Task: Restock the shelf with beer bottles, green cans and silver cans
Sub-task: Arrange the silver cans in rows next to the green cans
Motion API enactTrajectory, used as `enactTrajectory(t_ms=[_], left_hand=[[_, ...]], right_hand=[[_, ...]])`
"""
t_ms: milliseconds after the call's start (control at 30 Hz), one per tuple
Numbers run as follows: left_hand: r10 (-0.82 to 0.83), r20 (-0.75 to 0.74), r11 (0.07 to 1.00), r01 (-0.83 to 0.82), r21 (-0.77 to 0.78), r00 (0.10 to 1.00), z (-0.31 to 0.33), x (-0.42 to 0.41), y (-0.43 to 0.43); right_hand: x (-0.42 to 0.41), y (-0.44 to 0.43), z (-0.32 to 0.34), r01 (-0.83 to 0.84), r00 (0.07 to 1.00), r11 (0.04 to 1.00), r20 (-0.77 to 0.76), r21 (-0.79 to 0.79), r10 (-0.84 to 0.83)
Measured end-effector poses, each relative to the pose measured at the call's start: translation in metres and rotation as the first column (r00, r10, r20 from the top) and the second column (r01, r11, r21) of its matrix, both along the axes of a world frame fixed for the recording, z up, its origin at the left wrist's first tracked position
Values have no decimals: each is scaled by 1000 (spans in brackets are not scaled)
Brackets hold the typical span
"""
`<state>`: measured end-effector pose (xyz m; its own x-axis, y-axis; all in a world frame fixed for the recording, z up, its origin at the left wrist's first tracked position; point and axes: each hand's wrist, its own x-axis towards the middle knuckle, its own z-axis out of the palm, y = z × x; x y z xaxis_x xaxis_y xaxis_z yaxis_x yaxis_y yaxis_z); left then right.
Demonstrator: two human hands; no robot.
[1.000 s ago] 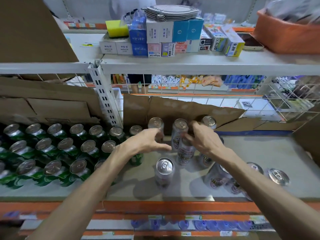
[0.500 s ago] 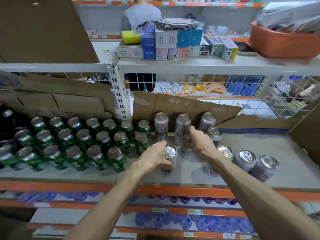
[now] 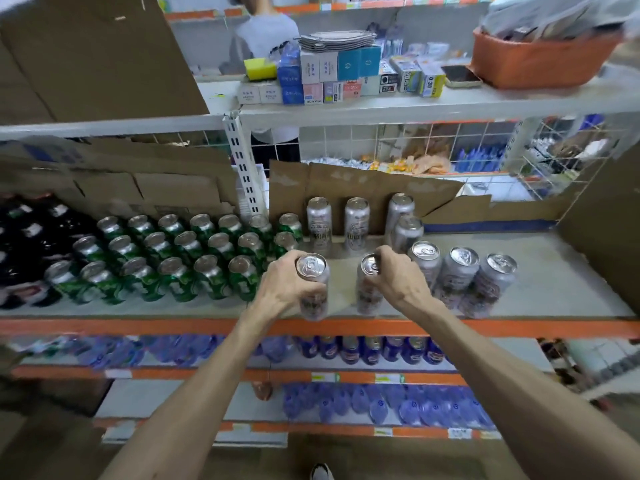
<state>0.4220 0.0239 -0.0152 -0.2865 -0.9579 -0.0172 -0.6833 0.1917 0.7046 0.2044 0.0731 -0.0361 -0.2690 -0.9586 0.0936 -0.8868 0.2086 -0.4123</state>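
L hand (image 3: 284,282) is wrapped round a silver can (image 3: 313,292) at the shelf's orange front edge (image 3: 138,326), fingers curled on its side. R hand (image 3: 398,284) grips the top of a second silver can (image 3: 367,292) just beside it, fingertips on the rim. Both cans are upright (can't tell if either is lifted off the board). To the right, three more silver cans (image 3: 457,275) stand in a row, touching. To the left, rows of green cans (image 3: 180,258) are packed tight, w/ dark bottles (image 3: 31,237) at the far left, blurry. Further back, a back row of silver cans (image 3: 356,220) stands against torn cardboard (image 3: 363,183). On the shelf above are small boxes (image 3: 329,69) and an orange basket (image 3: 540,62).
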Motion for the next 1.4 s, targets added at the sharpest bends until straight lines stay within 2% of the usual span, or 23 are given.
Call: enactTrajectory(t_ms=[167, 333, 567, 667, 933, 1133, 1267, 1400], left_hand=[[-32, -8, 999, 32, 0, 999, 1, -3, -12], [-52, 0, 999, 52, -17, 999, -2, -12, -61], [-77, 107, 996, 80, -30, 991, -12, -28, -138], [-97, 105, 995, 98, -9, 990, -18, -34, -155], [-143, 116, 989, 136, 65, 983, -32, -48, -175], [-136, 94, 990, 132, 51, 986, -36, -48, -169], [-216, 83, 971, 204, 127, 973, -31, -47, -167], [-265, 65, 959, 256, 120, 962, -27, -42, -173]], right_hand=[[2, -13, 8, -16, 1000, 1000, 15, -16, 16], [-3, -59, 10, 3, 1000, 1000, 23, 25, -4], [-11, -119, 2, 16, 999, 996, 26, 82, -18], [-15, -131, -4, 12, 1000, 995, 19, 98, -14], [-25, -148, -13, -10, 1000, 993, -25, 121, 13], [-30, -158, -11, -64, 998, 979, -4, 195, 66], [-32, -152, -14, -92, 996, 985, 34, 148, 88], [-32, -150, -15, -60, 997, 988, 58, 141, 52]])
